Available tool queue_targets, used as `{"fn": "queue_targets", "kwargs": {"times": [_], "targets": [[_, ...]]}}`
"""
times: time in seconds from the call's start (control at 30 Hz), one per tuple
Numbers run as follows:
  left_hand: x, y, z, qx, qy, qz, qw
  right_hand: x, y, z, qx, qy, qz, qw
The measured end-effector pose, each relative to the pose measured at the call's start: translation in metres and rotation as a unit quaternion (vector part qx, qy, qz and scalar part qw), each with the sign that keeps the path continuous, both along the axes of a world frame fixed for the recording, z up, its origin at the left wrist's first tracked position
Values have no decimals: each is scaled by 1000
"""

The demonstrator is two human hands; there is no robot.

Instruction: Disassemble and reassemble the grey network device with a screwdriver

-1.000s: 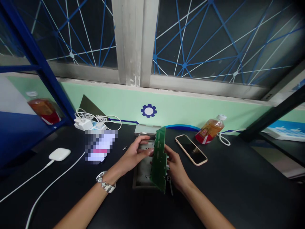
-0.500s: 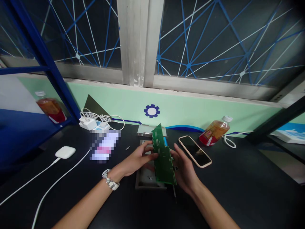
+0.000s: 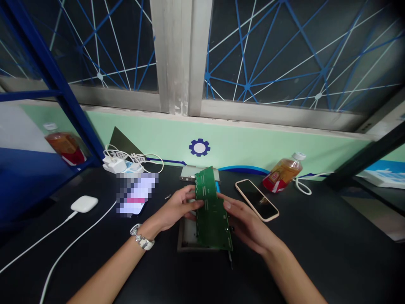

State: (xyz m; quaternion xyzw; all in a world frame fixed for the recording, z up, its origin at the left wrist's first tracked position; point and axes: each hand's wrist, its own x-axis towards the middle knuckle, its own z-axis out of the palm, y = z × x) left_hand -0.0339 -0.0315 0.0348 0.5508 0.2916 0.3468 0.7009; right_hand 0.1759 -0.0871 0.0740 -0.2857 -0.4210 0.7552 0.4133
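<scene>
Between my hands a green circuit board (image 3: 211, 219) is held up, tilted, above the black table. My left hand (image 3: 179, 207) is closed on its left edge, the thumb on the face turned to me and the other fingers partly hidden behind. At the right edge my right hand (image 3: 249, 223) grips the board, its thumb near the edge and other fingers out of sight. Below lies a flat grey metal tray (image 3: 186, 242), mostly covered by the board. A thin dark rod (image 3: 230, 258) pokes out under the board's lower right corner. Behind stands a light metal piece (image 3: 187, 172).
To the right lie a phone (image 3: 257, 200) in a pale case and a drink bottle (image 3: 282, 172). On the left are small screws (image 3: 167, 196), a blurred-out phone (image 3: 136, 196), a white earbud case (image 3: 84, 204) on a cable, and a power strip (image 3: 122, 165).
The board has turned, so its broad green face now shows more toward me. My right thumb has come up onto its right edge. The whole view has shifted slightly.
</scene>
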Motion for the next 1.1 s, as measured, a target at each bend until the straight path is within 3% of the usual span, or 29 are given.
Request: {"fn": "queue_targets", "kwargs": {"times": [0.2, 0.4, 0.6, 0.77, 0.83, 0.97, 1.1], "targets": [[-22, 12, 7, -6, 6, 41, 999, 9, 12, -17, 30, -51, -65, 996], [-38, 15, 14, -24, -33, 6, 999, 3, 18, -35, 63, -136, -101, 984], [-20, 6, 13, 14, -38, 19, 999, -12, 9, -27, 82, -110, -81, 987], [1, 0, 8, 101, -4, 154, 983, -17, 2, -24, 48, -88, -81, 992], [6, 0, 2, 113, -2, 170, 979, -19, 0, -23, 37, -70, -77, 994], [8, 1, -6, 81, 2, 142, 987, -20, -2, -17, 18, -19, -68, 997], [1, 1, -6, 16, -23, 71, 997, -15, 0, -12, -11, 29, -35, 999]]}}
